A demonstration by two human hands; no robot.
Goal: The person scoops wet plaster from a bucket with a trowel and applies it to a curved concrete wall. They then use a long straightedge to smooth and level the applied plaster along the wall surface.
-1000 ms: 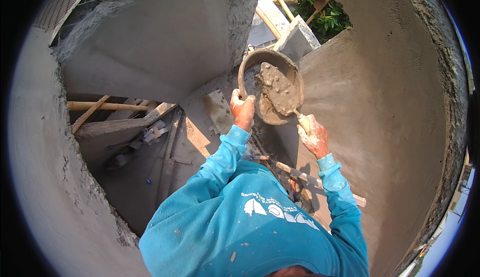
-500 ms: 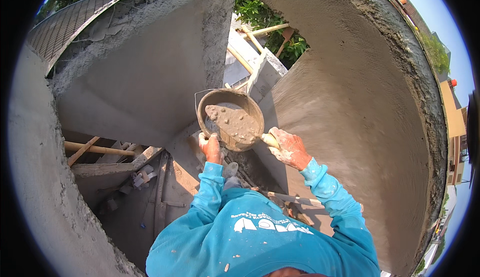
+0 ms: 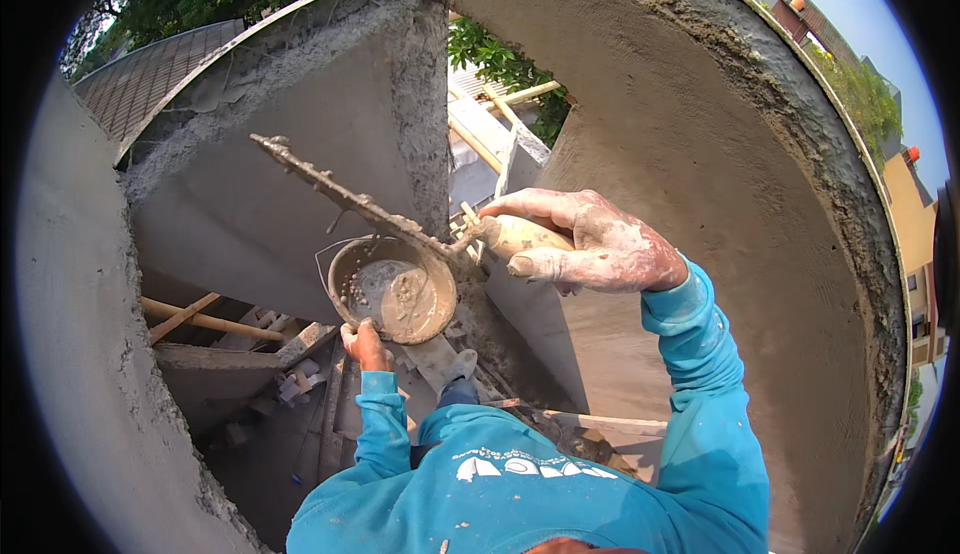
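Note:
My left hand (image 3: 366, 346) is closed on the near-left rim of a round bucket (image 3: 437, 299), its wire handle tipped to the left. Grey mortar (image 3: 412, 299) lies inside, wet and lumpy, with a paler patch beside it. In my right hand (image 3: 600, 244) is the pale handle of a trowel (image 3: 350, 197), fingers wrapped round it. The trowel's blade is seen edge-on, coated with mortar, and slants up to the left above the bucket, apart from it. A drip hangs from the blade.
A smooth plastered wall (image 3: 720, 254) curves close along my right, and another grey wall panel (image 3: 290, 164) stands ahead on the left. Rough wall edge (image 3: 90, 334) runs down the left. Bamboo poles (image 3: 210, 317) and rubble lie below at left. Foliage (image 3: 490, 59) shows through a gap.
My right hand has risen and come nearer, lifting the trowel out of the bucket with its blade now in sight. The bucket and my left hand have shifted down and left.

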